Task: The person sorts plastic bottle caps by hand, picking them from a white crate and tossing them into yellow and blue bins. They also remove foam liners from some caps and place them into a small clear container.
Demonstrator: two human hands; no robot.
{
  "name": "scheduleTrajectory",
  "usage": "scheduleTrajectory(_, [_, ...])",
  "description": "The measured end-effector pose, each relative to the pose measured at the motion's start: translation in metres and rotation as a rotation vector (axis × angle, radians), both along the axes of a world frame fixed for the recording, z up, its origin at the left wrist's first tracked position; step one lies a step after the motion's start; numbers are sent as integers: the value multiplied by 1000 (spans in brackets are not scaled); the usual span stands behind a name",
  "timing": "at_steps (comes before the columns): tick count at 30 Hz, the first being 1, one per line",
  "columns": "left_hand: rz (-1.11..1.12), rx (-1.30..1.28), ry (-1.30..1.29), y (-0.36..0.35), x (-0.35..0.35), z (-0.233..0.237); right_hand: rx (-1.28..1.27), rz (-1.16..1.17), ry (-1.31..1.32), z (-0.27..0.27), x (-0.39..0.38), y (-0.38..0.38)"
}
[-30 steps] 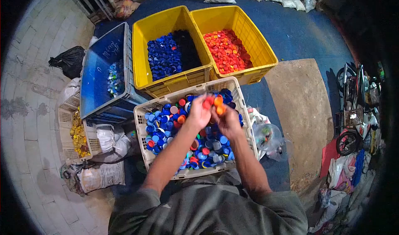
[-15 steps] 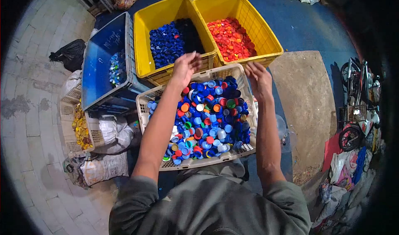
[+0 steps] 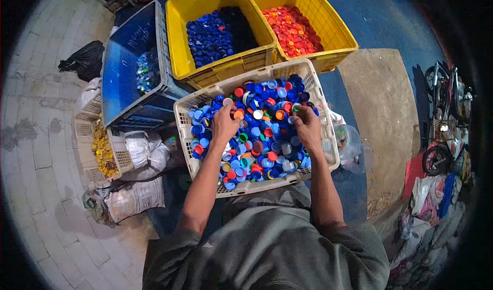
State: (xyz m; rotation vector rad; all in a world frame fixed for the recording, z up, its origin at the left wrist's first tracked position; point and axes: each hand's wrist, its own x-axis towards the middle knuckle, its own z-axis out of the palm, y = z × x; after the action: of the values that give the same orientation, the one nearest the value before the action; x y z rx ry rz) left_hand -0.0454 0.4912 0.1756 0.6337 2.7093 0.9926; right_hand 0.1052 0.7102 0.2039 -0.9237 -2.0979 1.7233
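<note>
A cream plastic crate (image 3: 187, 136) full of mixed bottle caps (image 3: 257, 149), mostly blue with red, orange, green and white among them, is in front of my body. My left hand (image 3: 224, 124) is over the crate's left part, fingers closed at a pale bottle cap (image 3: 227, 102). An orange cap (image 3: 239, 114) lies right beside those fingers. Over the right part, my right hand (image 3: 308, 127) pinches a green-and-white bottle cap (image 3: 296, 107) between thumb and fingers.
Beyond the crate stand a yellow bin (image 3: 179, 49) with dark blue caps and another yellow bin (image 3: 336, 33) with red caps. A blue bin (image 3: 115, 87) is at the left, near a basket of yellow caps (image 3: 104, 154) and white sacks (image 3: 136, 200). Motorbikes (image 3: 436, 159) stand far right.
Both hands have come back from the yellow bins, where they were raised with fingers apart, down into the crate of caps. Each now has its fingers on a cap. The view has shifted slightly.
</note>
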Motion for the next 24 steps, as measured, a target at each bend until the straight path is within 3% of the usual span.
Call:
scheduleTrajectory(5, [8, 14, -48, 2, 4, -5, 165, 131, -128, 9, 14, -8])
scheduleTrajectory(8, [40, 78, -107, 1, 3, -13, 392, 233, -108, 0, 19, -11])
scheduleTrajectory(11, [73, 369, -304, -3, 4, -15, 589, 350, -110, 4, 14, -21])
scheduleTrajectory(14, [145, 691, -670, -10, 4, -1, 682, 424, -79, 11, 4, -32])
scheduleTrajectory(18, [313, 950, -847, -23, 6, 4, 669, 427, -22, 14, -17, -42])
scheduleTrajectory(24, [445, 1061, -902, -48, 7, 4, 743, 515, 38, -7, -66, -59])
